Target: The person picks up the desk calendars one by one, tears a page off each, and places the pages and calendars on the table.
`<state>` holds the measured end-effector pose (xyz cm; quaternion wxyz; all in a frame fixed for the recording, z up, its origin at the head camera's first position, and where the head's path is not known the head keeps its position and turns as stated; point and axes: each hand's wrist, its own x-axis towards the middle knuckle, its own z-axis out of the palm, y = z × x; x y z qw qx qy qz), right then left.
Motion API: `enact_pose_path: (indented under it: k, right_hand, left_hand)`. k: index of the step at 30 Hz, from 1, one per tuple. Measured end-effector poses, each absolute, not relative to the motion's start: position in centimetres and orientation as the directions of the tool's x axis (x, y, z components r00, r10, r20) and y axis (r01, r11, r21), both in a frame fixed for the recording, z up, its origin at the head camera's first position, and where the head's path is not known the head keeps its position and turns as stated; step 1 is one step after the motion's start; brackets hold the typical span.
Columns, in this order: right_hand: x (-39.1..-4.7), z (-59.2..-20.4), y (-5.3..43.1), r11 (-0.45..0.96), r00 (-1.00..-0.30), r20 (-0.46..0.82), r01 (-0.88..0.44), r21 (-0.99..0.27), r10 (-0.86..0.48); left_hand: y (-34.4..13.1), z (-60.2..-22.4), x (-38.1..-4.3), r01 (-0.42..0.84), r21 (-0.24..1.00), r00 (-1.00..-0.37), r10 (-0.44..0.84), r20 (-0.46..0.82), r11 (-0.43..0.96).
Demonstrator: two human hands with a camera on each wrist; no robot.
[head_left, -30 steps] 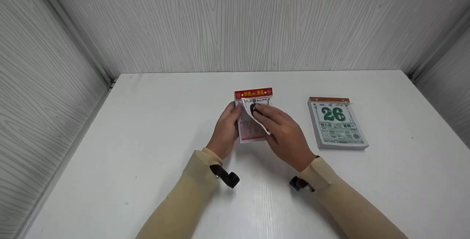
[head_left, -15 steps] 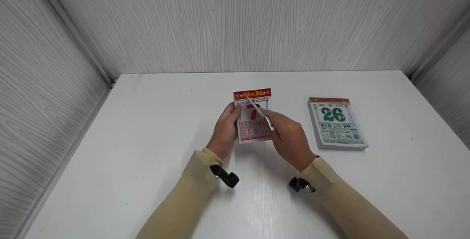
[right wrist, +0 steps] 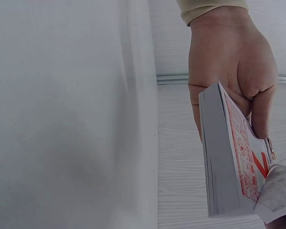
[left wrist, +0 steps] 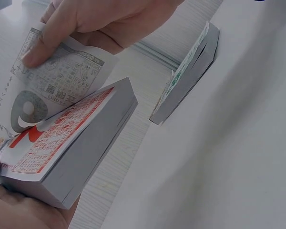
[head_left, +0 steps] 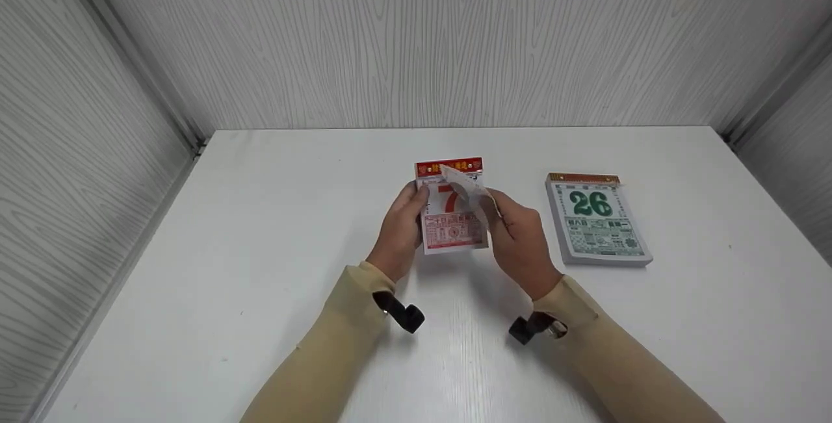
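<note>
My left hand (head_left: 398, 231) grips a thick tear-off calendar (head_left: 454, 234) by its left side, thumb on the front face. The calendar has a red and gold header strip and a page with a red 7. A thin loose-cornered sheet (left wrist: 52, 88) is pinched between the thumb and fingers of my right hand (head_left: 523, 241). It curls up and to the right over the page, and a dark numeral shows through its back in the left wrist view. Whether any of its top edge is still attached under the header I cannot tell.
A second calendar (head_left: 598, 221) with a green 26 lies flat on the white table (head_left: 292, 215), to the right of my right hand. Grey wood-grain panels (head_left: 455, 39) stand behind the table and at both sides.
My right hand has peeled the sheet up and rightward off the calendar, uncovering the red 7 page. The sheet's upper corner now overlaps the header. My left hand has hardly moved.
</note>
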<state>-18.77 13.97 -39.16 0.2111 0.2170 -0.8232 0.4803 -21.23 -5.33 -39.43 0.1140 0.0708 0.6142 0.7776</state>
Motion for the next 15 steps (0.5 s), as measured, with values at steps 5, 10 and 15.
enact_pose_path:
  k: [5,10,15]
  right_hand:
    - [-18.88,-39.11,14.05,0.399,-0.838,0.534,-0.531,-0.748,-0.115]
    - [-18.88,-39.02,14.15,0.335,-0.868,0.49,-0.485,-0.808,-0.076]
    - [-18.88,-38.94,14.31,0.26,-0.904,0.425,-0.42,-0.869,-0.038]
  left_hand:
    - [-5.33,-39.5,-21.25,-0.092,0.97,-0.964,0.263,-0.031,-0.223]
    - [-5.3,-39.52,-21.28,-0.097,0.967,-0.964,0.264,-0.032,-0.237]
    - [-5.31,-39.42,-21.25,-0.099,0.965,-0.964,0.265,-0.032,-0.244]
